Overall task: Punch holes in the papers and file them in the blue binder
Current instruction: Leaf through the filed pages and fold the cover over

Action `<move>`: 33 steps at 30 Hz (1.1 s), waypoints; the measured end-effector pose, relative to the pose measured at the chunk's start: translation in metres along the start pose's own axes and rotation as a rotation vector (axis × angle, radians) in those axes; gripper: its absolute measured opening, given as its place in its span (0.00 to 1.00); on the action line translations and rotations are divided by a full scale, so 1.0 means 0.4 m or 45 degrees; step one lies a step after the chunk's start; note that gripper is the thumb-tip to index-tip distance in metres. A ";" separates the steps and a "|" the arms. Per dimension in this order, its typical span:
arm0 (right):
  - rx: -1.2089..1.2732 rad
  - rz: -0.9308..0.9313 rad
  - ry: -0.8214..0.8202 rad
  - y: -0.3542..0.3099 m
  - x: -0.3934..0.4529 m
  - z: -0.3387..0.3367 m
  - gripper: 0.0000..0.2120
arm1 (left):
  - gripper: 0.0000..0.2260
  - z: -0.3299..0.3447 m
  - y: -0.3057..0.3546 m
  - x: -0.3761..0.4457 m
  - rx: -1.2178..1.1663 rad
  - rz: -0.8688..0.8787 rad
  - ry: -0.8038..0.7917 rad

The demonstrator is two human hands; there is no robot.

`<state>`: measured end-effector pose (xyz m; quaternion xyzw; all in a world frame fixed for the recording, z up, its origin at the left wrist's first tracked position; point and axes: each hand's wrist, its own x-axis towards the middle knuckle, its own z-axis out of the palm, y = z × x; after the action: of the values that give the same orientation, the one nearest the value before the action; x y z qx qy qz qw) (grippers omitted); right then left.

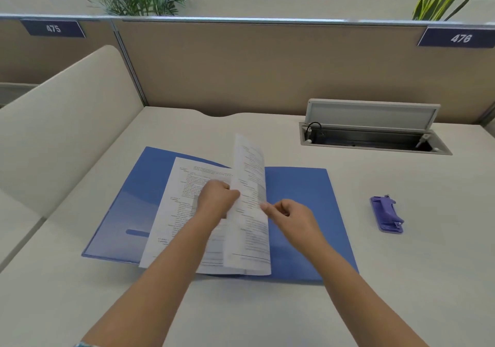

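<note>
Two hands, left hand [218, 199] and right hand [290, 219], pinch one upright sheet [250, 199] over one open binder [297, 212]

A pale, off-white tabletop [401, 279] fills the view, backed by a tan partition. Lying flat and open on it, centre-left, is the blue binder [297, 199], both covers spread on the surface. Well apart to the right sits a purple hole punch [387, 214], resting on its base and angled slightly. Set into the tabletop at the far right is a cable box [375, 139], its lid propped up and a black cable looping at its left end.
</note>
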<state>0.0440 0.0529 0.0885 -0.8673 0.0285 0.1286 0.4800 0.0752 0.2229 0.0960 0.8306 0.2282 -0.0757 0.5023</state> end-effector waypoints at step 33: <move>-0.263 0.666 0.337 0.286 0.053 -0.131 0.29 | 0.10 -0.255 -0.217 0.186 0.382 -0.169 0.385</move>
<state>0.0549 -0.0512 0.0153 -0.8840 0.2998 0.1359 0.3320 0.0909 0.3680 0.0498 0.8810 0.3414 -0.0164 0.3272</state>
